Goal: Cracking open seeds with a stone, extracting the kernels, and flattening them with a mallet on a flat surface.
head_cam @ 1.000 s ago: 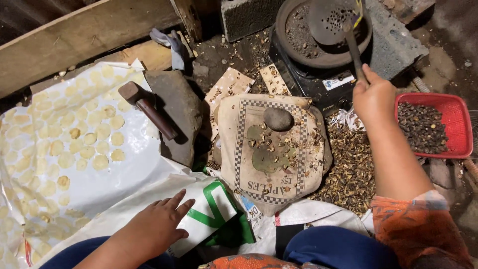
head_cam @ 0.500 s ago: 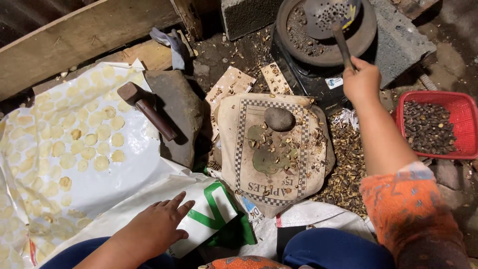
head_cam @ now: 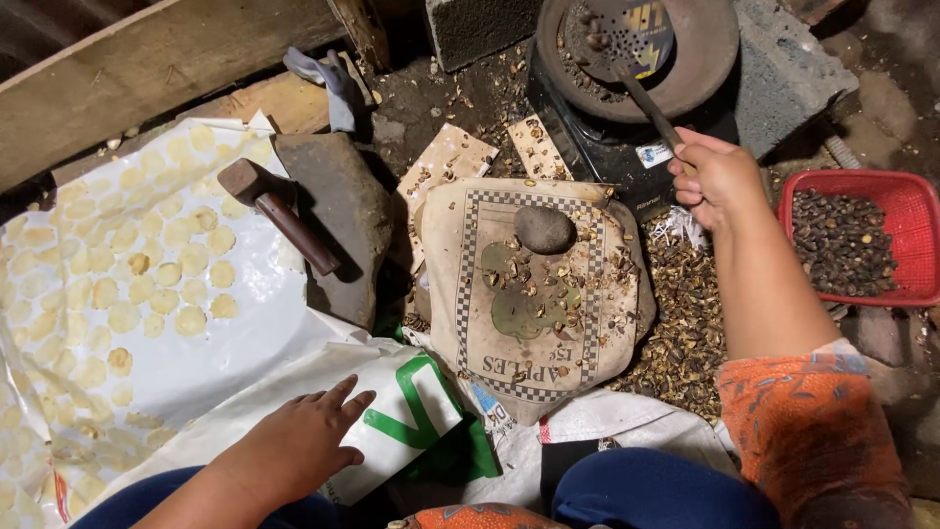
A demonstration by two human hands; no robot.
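— Beyond the right hand (head_cam: 720, 176), what is in use?

— A slotted ladle (head_cam: 627, 44). The right hand is clamped on the lower end of its dark handle; the perforated bowl sits inside a round dark pan (head_cam: 705, 59), which rests on a black stove (head_cam: 597, 147) next to a grey block (head_cam: 783, 73).

— State of the left hand (head_cam: 299, 441)?

— Fingers spread apart, palm down, flat on a white sack with green stripes (head_cam: 411, 416). It holds nothing.

— What lies between the hands?

— A worn printed sack (head_cam: 548, 343) laid over a block, littered with shell fragments, with a round grey stone (head_cam: 543, 228) on its far part.

— To the right of the right forearm?

— A red basket (head_cam: 906, 201) holding dark seeds. Between the printed sack and the forearm, a heap of broken shells (head_cam: 685, 333) covers the floor.

— Beyond the left hand?

— A white sheet (head_cam: 264, 323) carrying rows of pale flattened discs (head_cam: 191, 284). At its far right edge, a flat dark stone (head_cam: 343, 216) has a hammer (head_cam: 279, 211) resting on it, handle pointing toward the printed sack. A wooden plank (head_cam: 147, 69) runs along the far side.
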